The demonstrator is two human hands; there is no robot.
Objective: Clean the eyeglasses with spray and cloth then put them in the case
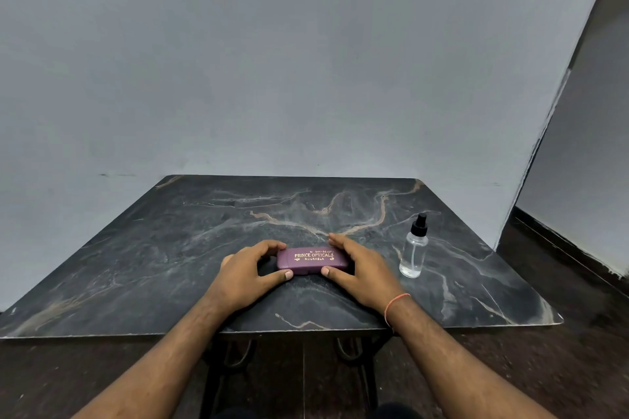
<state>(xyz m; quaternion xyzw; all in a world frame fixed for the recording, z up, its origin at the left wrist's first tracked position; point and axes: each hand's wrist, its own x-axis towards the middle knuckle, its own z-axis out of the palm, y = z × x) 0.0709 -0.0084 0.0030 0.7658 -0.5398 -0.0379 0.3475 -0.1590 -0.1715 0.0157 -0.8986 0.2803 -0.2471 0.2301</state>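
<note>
Closed purple glasses case [310, 261] at lower centre of frame on dark marble table [170, 248], contents hidden, left hand [250, 277] and right hand [359, 269] curled around its 2 ends, clear spray bottle [414, 250] upright to its right, liquid low inside

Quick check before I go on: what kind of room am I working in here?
Probably a plain room in a home or small shop, not a workshop. A dark marble-look table stands against a bare grey wall, on a dark floor. On the table are only a purple glasses case and a spray bottle.
</note>
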